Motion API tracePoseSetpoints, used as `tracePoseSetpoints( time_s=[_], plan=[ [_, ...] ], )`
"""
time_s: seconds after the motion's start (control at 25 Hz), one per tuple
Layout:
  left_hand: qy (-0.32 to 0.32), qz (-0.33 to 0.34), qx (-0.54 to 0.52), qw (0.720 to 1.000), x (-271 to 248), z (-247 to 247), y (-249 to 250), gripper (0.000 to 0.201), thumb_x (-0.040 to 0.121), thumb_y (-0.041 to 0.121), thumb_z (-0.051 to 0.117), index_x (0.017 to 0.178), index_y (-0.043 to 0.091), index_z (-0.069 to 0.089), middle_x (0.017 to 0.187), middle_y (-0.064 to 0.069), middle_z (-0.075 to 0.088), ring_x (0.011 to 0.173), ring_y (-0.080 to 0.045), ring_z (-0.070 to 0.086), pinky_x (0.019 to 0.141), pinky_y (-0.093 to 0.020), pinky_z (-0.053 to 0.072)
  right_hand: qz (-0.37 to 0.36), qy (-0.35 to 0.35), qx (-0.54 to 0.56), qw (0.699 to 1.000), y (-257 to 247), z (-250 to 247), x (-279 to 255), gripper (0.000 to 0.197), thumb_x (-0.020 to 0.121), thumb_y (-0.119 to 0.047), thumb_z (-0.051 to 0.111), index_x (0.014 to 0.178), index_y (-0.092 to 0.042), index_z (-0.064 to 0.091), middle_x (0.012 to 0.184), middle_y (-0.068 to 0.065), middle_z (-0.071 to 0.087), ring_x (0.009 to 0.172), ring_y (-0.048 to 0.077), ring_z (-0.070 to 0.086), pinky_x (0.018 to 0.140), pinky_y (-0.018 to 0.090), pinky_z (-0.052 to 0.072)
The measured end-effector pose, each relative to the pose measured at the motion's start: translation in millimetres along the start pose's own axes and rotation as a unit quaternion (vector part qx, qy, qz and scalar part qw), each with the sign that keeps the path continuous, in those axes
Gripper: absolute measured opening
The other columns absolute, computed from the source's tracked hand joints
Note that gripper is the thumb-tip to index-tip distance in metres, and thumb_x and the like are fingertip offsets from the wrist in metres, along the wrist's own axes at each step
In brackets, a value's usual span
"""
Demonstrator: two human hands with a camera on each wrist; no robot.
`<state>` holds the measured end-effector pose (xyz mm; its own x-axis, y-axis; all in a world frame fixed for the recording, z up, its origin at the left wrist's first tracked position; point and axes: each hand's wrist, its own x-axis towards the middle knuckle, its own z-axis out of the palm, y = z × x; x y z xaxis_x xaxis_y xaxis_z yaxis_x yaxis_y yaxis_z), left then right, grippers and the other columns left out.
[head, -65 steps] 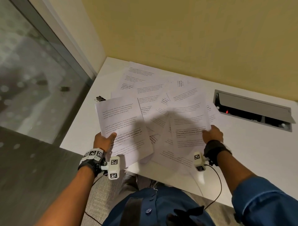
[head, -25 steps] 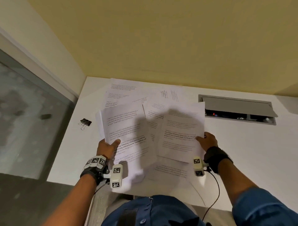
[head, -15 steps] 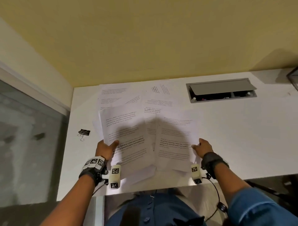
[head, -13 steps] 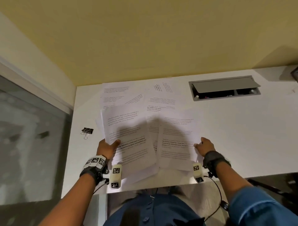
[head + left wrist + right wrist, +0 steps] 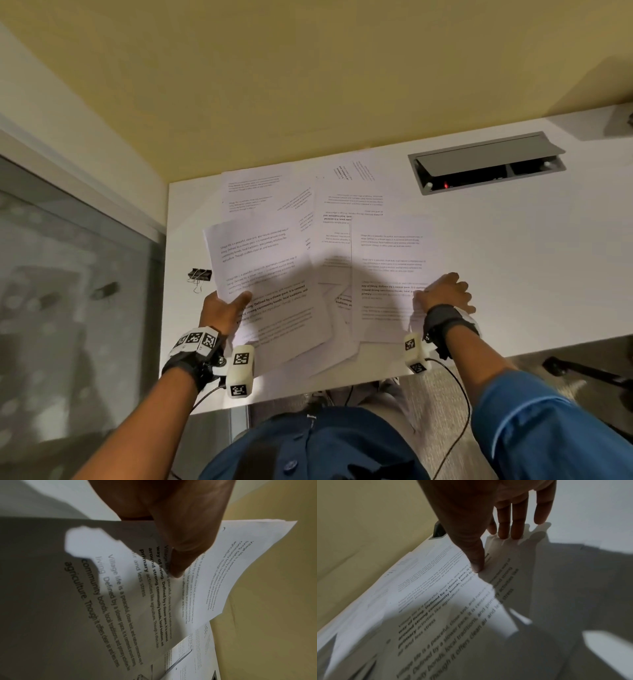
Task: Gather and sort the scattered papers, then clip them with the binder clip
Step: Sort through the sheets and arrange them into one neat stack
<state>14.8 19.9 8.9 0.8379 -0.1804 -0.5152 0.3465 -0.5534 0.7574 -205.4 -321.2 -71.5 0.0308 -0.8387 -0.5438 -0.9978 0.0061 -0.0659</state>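
White printed sheets (image 5: 301,205) lie overlapping across the white table (image 5: 513,260). My left hand (image 5: 222,308) grips a stack of sheets (image 5: 267,274) at its lower left edge and holds it tilted above the table. Its thumb (image 5: 175,561) presses on the top page (image 5: 120,595); the fingers underneath are hidden. My right hand (image 5: 442,294) rests on the right edge of another sheet (image 5: 387,260) that lies flat, with thumb (image 5: 476,563) and straight fingers (image 5: 505,530) touching the paper (image 5: 436,601). A black binder clip (image 5: 199,275) sits on the table just left of the held stack.
A grey cable hatch (image 5: 486,161) with its lid raised is set into the table at the back right. A yellow wall (image 5: 308,85) runs behind the table, and a glass panel (image 5: 68,291) stands to the left. Bare table surface lies right of my right hand.
My right hand has lowered its sheet from the air onto the table and now lies on its edge. My left hand still holds its stack. The camera view has shifted.
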Motion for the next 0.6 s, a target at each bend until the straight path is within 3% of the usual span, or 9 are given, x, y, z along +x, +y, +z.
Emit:
tracePoseSetpoints(
  time_s=[0.12, 0.24, 0.4, 0.6],
  plan=[
    [-0.018, -0.013, -0.013, 1.000, 6, 2, -10, 0.020, 0.083, 0.021, 0.073, 0.097, 0.009, 0.064, 0.091, -0.013, 0.069, 0.083, -0.033, 0.067, 0.080, -0.043, 0.055, 0.011, -0.013, 0.007, 1.000, -1, 0, 1, 0.073, 0.072, -0.036, 0.076, 0.126, -0.008, 0.036, 0.127, 0.016, 0.051, 0.122, 0.035, 0.045, 0.100, 0.051, 0.033],
    [-0.023, -0.021, -0.024, 0.999, 9, 4, -15, 0.018, 0.082, 0.020, 0.074, 0.095, 0.010, 0.065, 0.096, -0.017, 0.071, 0.085, -0.035, 0.069, 0.082, -0.049, 0.057, 0.012, -0.006, -0.015, 1.000, -1, 1, -1, 0.064, 0.073, -0.036, 0.075, 0.122, -0.009, 0.045, 0.128, 0.014, 0.047, 0.122, 0.034, 0.042, 0.099, 0.052, 0.035],
    [-0.024, -0.010, -0.036, 0.999, 10, 2, -21, 0.012, 0.081, 0.019, 0.074, 0.088, 0.015, 0.066, 0.096, -0.018, 0.071, 0.085, -0.037, 0.069, 0.081, -0.051, 0.057, 0.030, 0.041, 0.031, 0.998, -6, 11, -9, 0.066, 0.070, -0.019, 0.072, 0.124, -0.010, 0.035, 0.126, 0.017, 0.040, 0.118, 0.036, 0.042, 0.096, 0.053, 0.038],
    [-0.030, -0.011, -0.035, 0.999, 7, 2, -24, 0.009, 0.082, 0.019, 0.073, 0.083, 0.019, 0.064, 0.086, -0.010, 0.071, 0.078, -0.033, 0.068, 0.079, -0.049, 0.057, 0.012, 0.021, 0.069, 0.997, 0, 19, -1, 0.059, 0.065, -0.018, 0.071, 0.114, -0.008, 0.041, 0.110, 0.016, 0.058, 0.105, 0.038, 0.057, 0.092, 0.049, 0.048]
  ],
)
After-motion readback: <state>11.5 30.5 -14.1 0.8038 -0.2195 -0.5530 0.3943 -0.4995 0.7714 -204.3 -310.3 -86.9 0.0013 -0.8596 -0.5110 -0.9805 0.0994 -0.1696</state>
